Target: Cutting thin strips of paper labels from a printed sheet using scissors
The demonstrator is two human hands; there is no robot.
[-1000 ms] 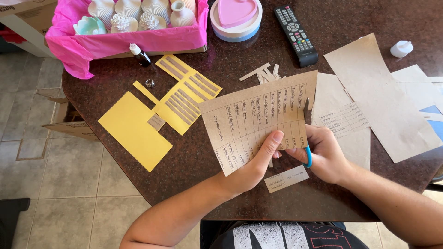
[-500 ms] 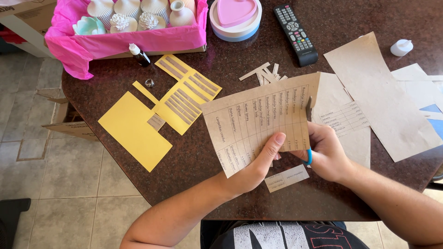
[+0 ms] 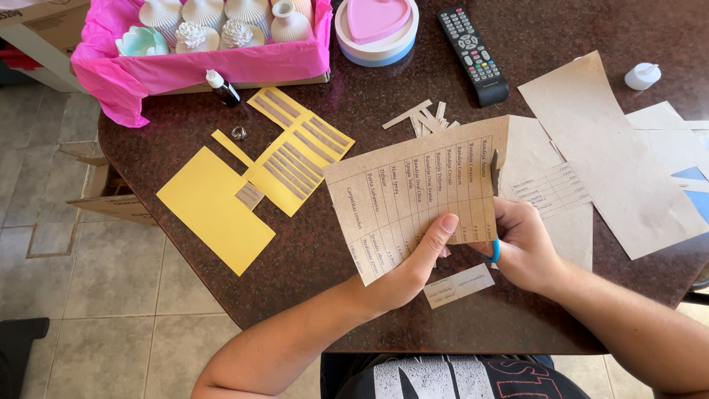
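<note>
One printed kraft sheet is pinched in the left hand, thumb on top. At three o'clock, the right hand grips one pair of blue-handled scissors. Two yellow cards lie at nine o'clock.

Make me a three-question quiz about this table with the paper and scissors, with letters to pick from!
1. Where is the remote control?
A. on the floor
B. on the table's far side, right of the heart-shaped dish
C. in the pink box

2. What colour is the scissors handle?
A. blue
B. red
C. green

3. What is the left hand doing?
A. resting flat
B. pinching the brown printed sheet
C. holding a bottle

Answers: B, it lies beside the dish; A, a blue loop shows in the right hand; B, the thumb presses on the sheet.
</note>
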